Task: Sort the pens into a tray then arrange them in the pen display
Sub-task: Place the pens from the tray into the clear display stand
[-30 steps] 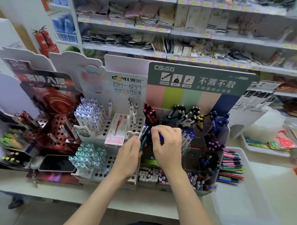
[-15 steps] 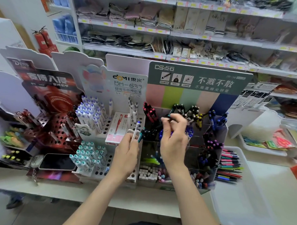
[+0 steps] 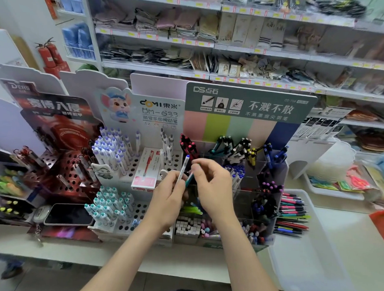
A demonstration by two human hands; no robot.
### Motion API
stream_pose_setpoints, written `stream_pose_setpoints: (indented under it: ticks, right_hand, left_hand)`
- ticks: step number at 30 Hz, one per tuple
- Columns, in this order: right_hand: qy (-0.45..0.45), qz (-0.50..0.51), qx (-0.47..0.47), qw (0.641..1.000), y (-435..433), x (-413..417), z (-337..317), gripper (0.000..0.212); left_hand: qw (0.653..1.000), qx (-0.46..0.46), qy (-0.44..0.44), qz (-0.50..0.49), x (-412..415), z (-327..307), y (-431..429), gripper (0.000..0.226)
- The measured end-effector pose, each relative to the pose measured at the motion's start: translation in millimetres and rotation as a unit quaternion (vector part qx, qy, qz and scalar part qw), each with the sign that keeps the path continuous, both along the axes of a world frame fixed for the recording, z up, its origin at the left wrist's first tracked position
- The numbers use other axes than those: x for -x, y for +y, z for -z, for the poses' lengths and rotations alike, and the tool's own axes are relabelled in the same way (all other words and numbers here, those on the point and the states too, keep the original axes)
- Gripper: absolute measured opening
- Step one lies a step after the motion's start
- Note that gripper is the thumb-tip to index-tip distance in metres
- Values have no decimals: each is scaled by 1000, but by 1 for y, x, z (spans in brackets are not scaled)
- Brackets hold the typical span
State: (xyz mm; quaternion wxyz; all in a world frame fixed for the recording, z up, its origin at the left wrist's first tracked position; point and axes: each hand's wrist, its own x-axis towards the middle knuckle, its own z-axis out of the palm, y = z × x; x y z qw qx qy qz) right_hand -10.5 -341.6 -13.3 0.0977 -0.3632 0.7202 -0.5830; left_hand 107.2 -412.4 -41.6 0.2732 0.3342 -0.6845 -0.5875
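Note:
My left hand grips a small bunch of pens, among them a white pen with a blue cap and a teal one, held upright over the clear compartmented pen display. My right hand is right beside it, its fingertips pinching the top of the teal pen in that bunch. The display's compartments hold red, black, yellow, blue and purple pens. A white tray sits at the right with several mixed pens lying at its far end.
A white perforated pen stand with purple-capped and teal-capped pens is at the left, a pink pen box on it. A phone lies in front of a red display. Shop shelves fill the background.
My right hand reached out to the black pens at the back of the display, then came back to the bunch in my left hand. The left hand rose slightly.

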Motion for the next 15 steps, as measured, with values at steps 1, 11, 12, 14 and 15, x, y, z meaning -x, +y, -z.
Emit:
stream_pose_setpoints:
  ticks: [1,11,12,14,15]
  right_hand:
    - [-3,40,37,999,1,5,-5,12]
    - [319,109,31,941,-14,85,-14,17]
    - [358,99,-28,928,-17,88,-6,17]
    - [415,128,-114,894,-18,88,4,18]
    - [415,153,-122,888,-17,84,4,20]
  left_hand:
    - [1000,8,-4,-6,2,-1,0,26]
    - [999,-17,-27,-28,11,-2,-8,36]
    - [999,-19,-29,-26,12,-3,-8,39]
    - [999,-17,-34,-23,13,-7,-6,40]
    - [999,-16,-35,-22,12,-8,-5,37]
